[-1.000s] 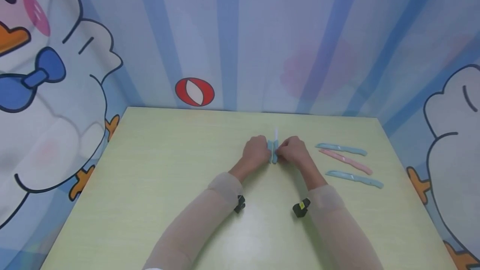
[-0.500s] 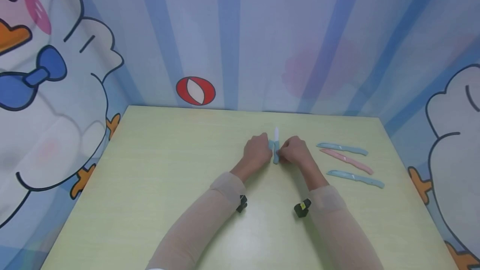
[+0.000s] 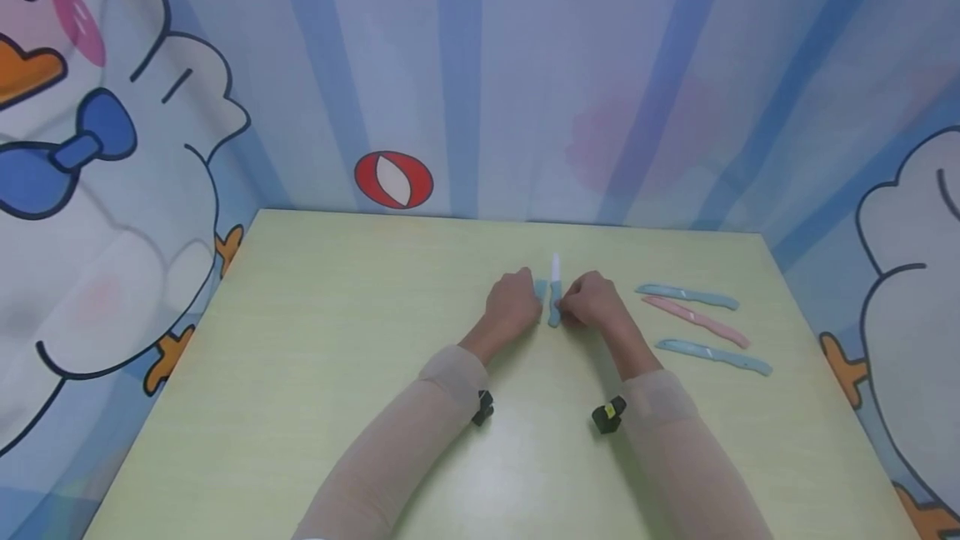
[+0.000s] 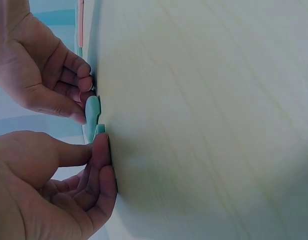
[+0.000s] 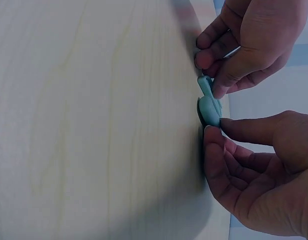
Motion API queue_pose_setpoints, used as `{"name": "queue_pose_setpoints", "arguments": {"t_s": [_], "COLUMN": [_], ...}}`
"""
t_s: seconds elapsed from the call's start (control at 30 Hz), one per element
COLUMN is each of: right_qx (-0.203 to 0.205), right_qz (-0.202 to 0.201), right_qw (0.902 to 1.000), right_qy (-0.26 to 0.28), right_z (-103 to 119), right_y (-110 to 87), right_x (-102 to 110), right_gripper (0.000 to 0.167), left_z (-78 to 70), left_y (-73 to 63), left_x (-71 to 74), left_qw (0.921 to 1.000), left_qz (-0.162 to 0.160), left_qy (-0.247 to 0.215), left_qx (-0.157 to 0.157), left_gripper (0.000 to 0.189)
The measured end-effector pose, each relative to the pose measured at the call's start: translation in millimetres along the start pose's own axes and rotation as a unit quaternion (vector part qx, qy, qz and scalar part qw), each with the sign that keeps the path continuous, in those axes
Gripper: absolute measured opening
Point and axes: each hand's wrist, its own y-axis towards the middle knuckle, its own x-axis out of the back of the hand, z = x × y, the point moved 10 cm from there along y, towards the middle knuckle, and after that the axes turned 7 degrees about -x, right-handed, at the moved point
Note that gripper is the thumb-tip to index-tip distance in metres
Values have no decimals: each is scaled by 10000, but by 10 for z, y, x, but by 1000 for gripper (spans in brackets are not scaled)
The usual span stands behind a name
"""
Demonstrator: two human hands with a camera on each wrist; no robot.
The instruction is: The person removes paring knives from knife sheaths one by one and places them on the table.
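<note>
In the head view, a small paring knife (image 3: 555, 303) points away from me, its white blade (image 3: 556, 267) bare and its handle light blue. My right hand (image 3: 592, 300) pinches the handle between thumb and fingertips. Just left of it, a light-blue blade cover (image 3: 540, 287) is pinched by my left hand (image 3: 513, 305), which hides part of it. A narrow gap separates cover and knife. In the right wrist view, the cover's hollow end (image 5: 205, 86) shows beside the rounded handle end (image 5: 210, 111). Both hands are low, close over the table.
On the right of the pale table (image 3: 360, 315) lie a blue covered knife (image 3: 687, 297), a pink one (image 3: 697, 321) and another blue one (image 3: 714, 356). A cartoon-printed backdrop (image 3: 510, 90) stands behind the table's far edge.
The knife and its cover have come slightly apart, the gap between them now wider. The right hand has shifted a little to the right. The three knives at the right lie unmoved.
</note>
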Motion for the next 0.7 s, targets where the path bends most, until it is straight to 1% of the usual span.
{"name": "queue_pose_setpoints", "arguments": {"t_s": [0.1,0.3,0.4,0.43,0.5,0.6,0.63,0.67,0.7], "right_qx": [47,113,84,70,52,96,100,107,113], "right_qz": [-14,3,8,11,-26,-51,-36,-4,55], "right_qw": [10000,9999,10000,10000,10000,9999,9999,9999,9998], "right_qy": [-32,-38,-9,0,3,-50,-79,-125,-173], "right_z": [7,24,26,24,23,38,42,48,55], "right_y": [-3,-14,-29,-35,-52,-79,-90,-96,-103], "right_x": [3,-1,3,3,12,13,11,3,-6], "right_gripper": [21,22,23,23,24,27,29,31,33], "left_z": [-2,8,22,84,147,185,220,178,174], "left_y": [-14,-18,1,69,138,181,218,165,152], "left_x": [6,8,2,-67,-138,-182,-219,-163,-145], "left_qw": [10000,9995,9993,9996,9998,9992,9993,9987,9984], "left_qz": [45,215,245,181,99,253,236,374,440], "left_qy": [-34,-124,-215,-171,-163,-317,-291,-356,-351], "left_qx": [50,199,189,150,57,17,-10,26,22], "left_gripper": [14,6,4,6,8,12,12,13,16]}}
